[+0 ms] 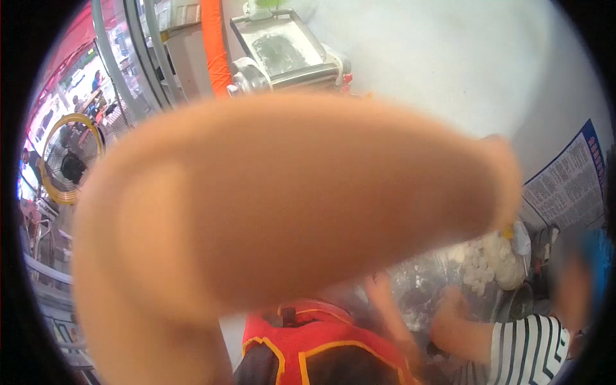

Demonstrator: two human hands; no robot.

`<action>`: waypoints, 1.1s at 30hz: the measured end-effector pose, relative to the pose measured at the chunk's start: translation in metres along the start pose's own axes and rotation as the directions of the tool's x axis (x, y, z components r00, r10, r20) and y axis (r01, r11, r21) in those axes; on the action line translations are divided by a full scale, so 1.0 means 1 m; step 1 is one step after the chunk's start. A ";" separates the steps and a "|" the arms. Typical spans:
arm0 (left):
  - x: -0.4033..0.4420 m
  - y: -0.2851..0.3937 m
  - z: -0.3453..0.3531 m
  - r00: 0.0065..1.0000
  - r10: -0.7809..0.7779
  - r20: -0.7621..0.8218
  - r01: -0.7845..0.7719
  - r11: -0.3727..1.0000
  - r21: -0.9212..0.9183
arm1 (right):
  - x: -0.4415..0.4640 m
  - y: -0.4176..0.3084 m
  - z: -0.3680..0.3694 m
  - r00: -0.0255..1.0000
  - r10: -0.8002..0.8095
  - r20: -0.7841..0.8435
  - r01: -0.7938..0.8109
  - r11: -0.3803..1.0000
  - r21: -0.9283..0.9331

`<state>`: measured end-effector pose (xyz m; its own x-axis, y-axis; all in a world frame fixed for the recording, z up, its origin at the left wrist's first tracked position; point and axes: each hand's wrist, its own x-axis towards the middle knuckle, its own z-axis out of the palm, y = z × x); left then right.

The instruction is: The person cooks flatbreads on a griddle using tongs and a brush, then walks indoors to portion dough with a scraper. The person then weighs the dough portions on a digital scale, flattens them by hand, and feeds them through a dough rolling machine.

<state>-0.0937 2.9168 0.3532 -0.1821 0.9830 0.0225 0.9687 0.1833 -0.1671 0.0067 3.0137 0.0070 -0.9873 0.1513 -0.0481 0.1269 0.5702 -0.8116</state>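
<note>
My raised left arm fills the middle of the head view, its elbow bent at the left and the blurred forearm stretching right. My left hand (504, 179) is a smear at its far end, so its fingers and anything in them cannot be made out. Low in the centre, my right forearm (393, 314) reaches up beside the red apron (327, 333). The hand at its end is mostly hidden behind the raised arm. Beyond it lies a floury work surface (417, 279) with pale dough pieces (484, 263).
A person in a striped top (529, 350) has an arm over the floury surface at the right. A metal machine with a floured tray (282, 51) stands at the top. At the left is a yellow-rimmed fan (72, 159); a printed poster (571, 179) hangs at the right.
</note>
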 end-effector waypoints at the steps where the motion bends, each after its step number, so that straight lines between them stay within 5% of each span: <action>1: -0.009 -0.004 0.004 0.997 -0.031 0.069 0.032 0.999 -0.010 | -0.003 0.001 0.002 0.998 -0.056 -0.030 0.059 0.990 0.126; 5: -0.098 -0.023 0.109 0.932 -0.218 0.290 0.303 0.906 -0.295 | -0.010 -0.001 0.003 0.998 0.021 0.056 -0.026 0.996 0.089; 7: -0.160 -0.017 0.174 0.889 -0.401 0.222 0.459 0.784 -0.419 | -0.012 0.021 0.003 1.000 -0.016 0.024 0.014 0.998 0.056; 9: -0.215 0.002 0.252 0.662 -0.732 0.161 0.705 0.534 -0.467 | -0.015 0.040 0.005 0.999 -0.025 0.020 0.024 0.998 0.058; 11: -0.276 0.021 0.338 0.540 -0.832 0.128 0.757 0.414 -0.506 | -0.018 0.053 0.006 0.999 -0.001 0.038 -0.002 0.996 0.086; 13: -0.319 0.049 0.358 0.333 -0.896 0.294 0.862 0.163 -0.480 | -0.009 0.062 0.010 0.998 0.038 0.056 -0.040 0.999 0.036; 14: -0.344 0.068 0.380 0.146 -0.980 0.134 0.885 0.069 -0.461 | -0.004 0.064 0.011 0.998 0.046 0.040 -0.047 0.998 0.036; 17: -0.429 0.069 0.386 -0.311 -0.927 -0.210 0.918 -0.236 -0.317 | 0.013 0.052 0.002 0.988 0.133 -0.073 -0.126 0.988 0.094; 19: -0.456 0.046 0.314 -0.490 -0.810 -0.323 0.859 -0.385 -0.338 | 0.035 0.041 -0.008 0.982 0.141 -0.129 -0.124 0.983 0.135; 22: -0.457 0.024 0.279 -0.599 -0.774 -0.205 0.759 -0.467 -0.454 | 0.051 0.013 -0.013 0.986 0.125 -0.107 -0.115 0.989 0.089; 26: -0.426 -0.006 0.364 -0.282 -0.938 -0.203 0.883 -0.171 -0.437 | 0.055 0.001 0.009 0.992 0.127 -0.012 -0.127 0.992 0.002; 28: -0.385 -0.020 0.366 -0.303 -0.940 -0.160 0.838 -0.183 -0.514 | 0.049 0.000 0.019 0.984 0.178 0.011 -0.176 0.981 -0.077; 29: -0.366 -0.023 0.367 -0.229 -0.963 -0.140 0.816 -0.112 -0.567 | 0.046 0.003 0.022 0.986 0.165 0.016 -0.163 0.984 -0.066; 33: -0.292 -0.037 0.400 0.266 -0.961 -0.076 0.778 0.261 -0.572 | 0.047 0.009 0.038 1.000 0.006 -0.028 -0.011 0.983 -0.185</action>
<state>-0.1435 2.6200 -0.0411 -0.9665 0.0862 0.2416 0.2072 0.8173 0.5377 -0.0420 2.9949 -0.0249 -0.9834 0.1777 -0.0365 0.1536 0.7082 -0.6892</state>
